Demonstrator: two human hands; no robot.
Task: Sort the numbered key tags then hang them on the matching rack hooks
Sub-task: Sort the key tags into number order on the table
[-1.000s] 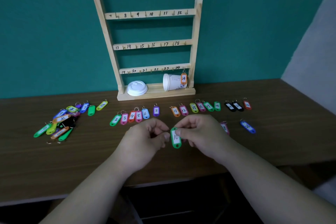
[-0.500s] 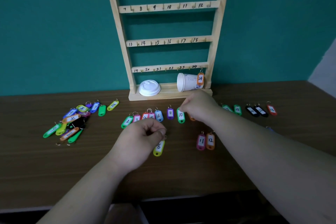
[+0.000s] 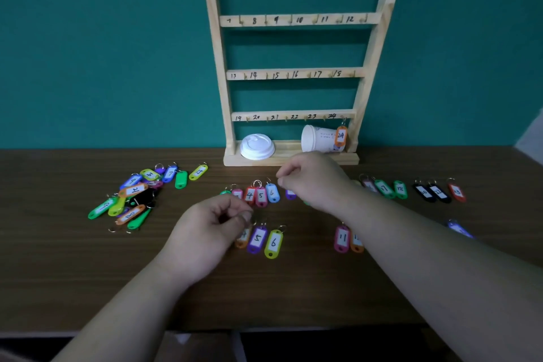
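Left hand point(image 3: 211, 232): over the near middle of the table point(image 3: 88, 273), fingers curled in, thumb tip against the forefinger.
Left hand's hold: its fingertips sit just over the top of an orange tag point(image 3: 242, 239), hiding that tag's ring; I cannot tell whether they pinch it.
Near row: right of the orange tag lie a purple 5 tag point(image 3: 257, 239) and a yellow-green 6 tag point(image 3: 273, 243), side by side, rings pointing far.
Right hand point(image 3: 314, 179): farther off, just in front of the rack's base, fingers curled with the tips drawn together and pointing left.
Right hand's hold: nothing shows between the fingertips; I cannot tell whether they grip anything.
Under the right hand: a purple tag point(image 3: 290, 194) shows partly at its left edge, below the fingertips.
Far row: a red 4 tag point(image 3: 250, 194), pink 5 tag point(image 3: 261, 196) and blue 6 tag point(image 3: 272, 193) lie left of the right fingertips, apart from them.
Right of the wrist: a pink 11 tag point(image 3: 341, 238), partly covering its orange neighbour.
Far right: green 17 tag point(image 3: 384, 188), green 18 tag point(image 3: 400, 189), then two black tags and a red one.
Left side: a loose pile of tags point(image 3: 132, 194).
Rack point(image 3: 293, 20): upright against the wall, numbered rails; an orange 24 tag point(image 3: 340, 136) hangs from the bottom rail's right end.
Rack base: a white lid point(image 3: 257, 146) and a paper cup point(image 3: 318, 138) on its side.
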